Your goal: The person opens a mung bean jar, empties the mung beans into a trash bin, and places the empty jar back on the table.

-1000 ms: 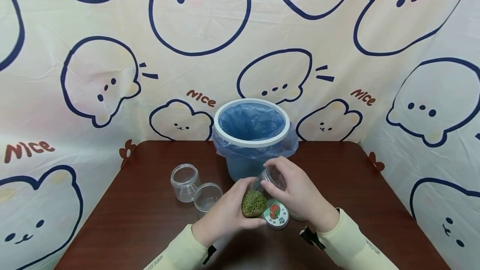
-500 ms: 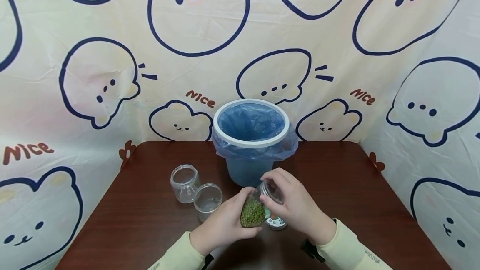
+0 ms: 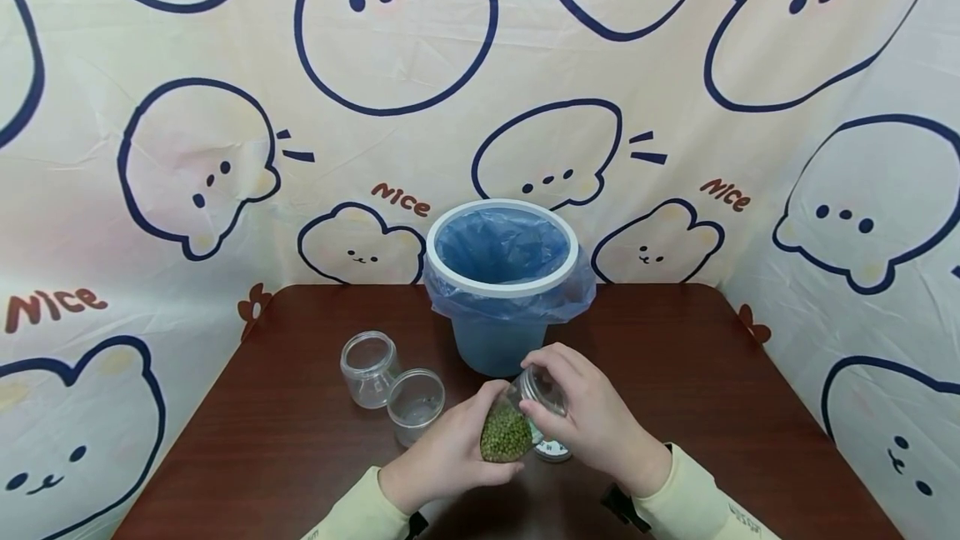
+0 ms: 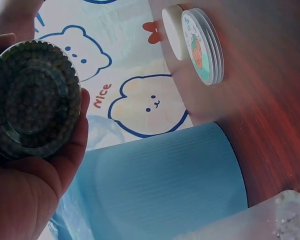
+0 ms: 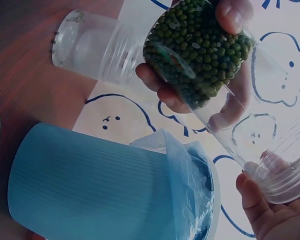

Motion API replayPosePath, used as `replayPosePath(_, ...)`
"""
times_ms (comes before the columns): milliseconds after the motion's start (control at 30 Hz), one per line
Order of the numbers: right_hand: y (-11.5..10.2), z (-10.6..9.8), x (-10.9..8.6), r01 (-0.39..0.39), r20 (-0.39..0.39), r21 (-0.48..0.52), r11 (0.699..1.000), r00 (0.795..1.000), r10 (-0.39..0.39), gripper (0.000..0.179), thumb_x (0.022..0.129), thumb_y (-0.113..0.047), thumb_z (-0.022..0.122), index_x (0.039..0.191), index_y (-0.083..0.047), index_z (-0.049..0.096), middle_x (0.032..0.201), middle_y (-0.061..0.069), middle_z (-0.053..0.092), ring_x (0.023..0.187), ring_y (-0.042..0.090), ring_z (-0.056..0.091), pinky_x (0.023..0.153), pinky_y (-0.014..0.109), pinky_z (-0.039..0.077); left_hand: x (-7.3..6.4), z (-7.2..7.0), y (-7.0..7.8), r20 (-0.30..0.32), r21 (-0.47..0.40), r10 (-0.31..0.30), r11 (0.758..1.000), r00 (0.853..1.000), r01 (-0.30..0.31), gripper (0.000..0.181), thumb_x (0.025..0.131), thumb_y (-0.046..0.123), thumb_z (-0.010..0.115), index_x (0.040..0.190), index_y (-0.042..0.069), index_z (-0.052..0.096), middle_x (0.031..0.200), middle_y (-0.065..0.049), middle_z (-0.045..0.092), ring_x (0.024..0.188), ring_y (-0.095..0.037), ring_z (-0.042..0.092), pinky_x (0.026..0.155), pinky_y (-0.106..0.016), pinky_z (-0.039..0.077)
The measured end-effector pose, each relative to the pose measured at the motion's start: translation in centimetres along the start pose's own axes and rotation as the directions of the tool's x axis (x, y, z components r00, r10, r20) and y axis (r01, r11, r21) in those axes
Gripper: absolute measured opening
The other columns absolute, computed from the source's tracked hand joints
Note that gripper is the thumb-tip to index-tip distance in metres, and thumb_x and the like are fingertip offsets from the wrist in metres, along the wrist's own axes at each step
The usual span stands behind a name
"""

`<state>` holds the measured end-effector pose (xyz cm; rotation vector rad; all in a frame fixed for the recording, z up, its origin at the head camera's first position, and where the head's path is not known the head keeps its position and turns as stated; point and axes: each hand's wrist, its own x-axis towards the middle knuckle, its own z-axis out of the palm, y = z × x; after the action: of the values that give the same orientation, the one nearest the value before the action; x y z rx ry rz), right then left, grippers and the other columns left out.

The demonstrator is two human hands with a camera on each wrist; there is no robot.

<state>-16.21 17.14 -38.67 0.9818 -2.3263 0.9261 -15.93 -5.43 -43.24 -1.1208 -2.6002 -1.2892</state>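
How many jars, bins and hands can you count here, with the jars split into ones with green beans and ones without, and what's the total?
Jars with green beans: 1 (held jar)
Jars without beans: 2 (farther jar, nearer jar)
Blue bins: 1 (lined bin)
Hands: 2 (left hand, right hand)
Total: 6

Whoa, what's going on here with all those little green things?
A person is holding a tilted clear jar partly full of small green beans. The left hand grips the end with the beans, and the right hand holds the other end. Off to the left stand a farther jar and a nearer jar. Behind the hands is a blue bin lined with a plastic bag.
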Motion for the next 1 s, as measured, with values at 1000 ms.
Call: replayPosePath(1000, 0.96, -0.04, -0.35, 0.131, 0.036, 0.043, 0.990, 0.991, -0.133, 0.043, 0.086, -0.016, 0.078, 0.126, -0.016, 0.061, 0.118, -0.002, 0.064, 0.102, 0.009, 0.060, 0.085, 0.030, 0.057, -0.11, 0.29, -0.26, 0.126, -0.178, -0.028, 0.983, 0.992, 0.051, 0.080, 0.081, 0.027, 0.087, 0.144, 0.026, 0.038, 0.121, 0.007, 0.064, 0.102, -0.003, 0.063, 0.091, -0.023, 0.053)
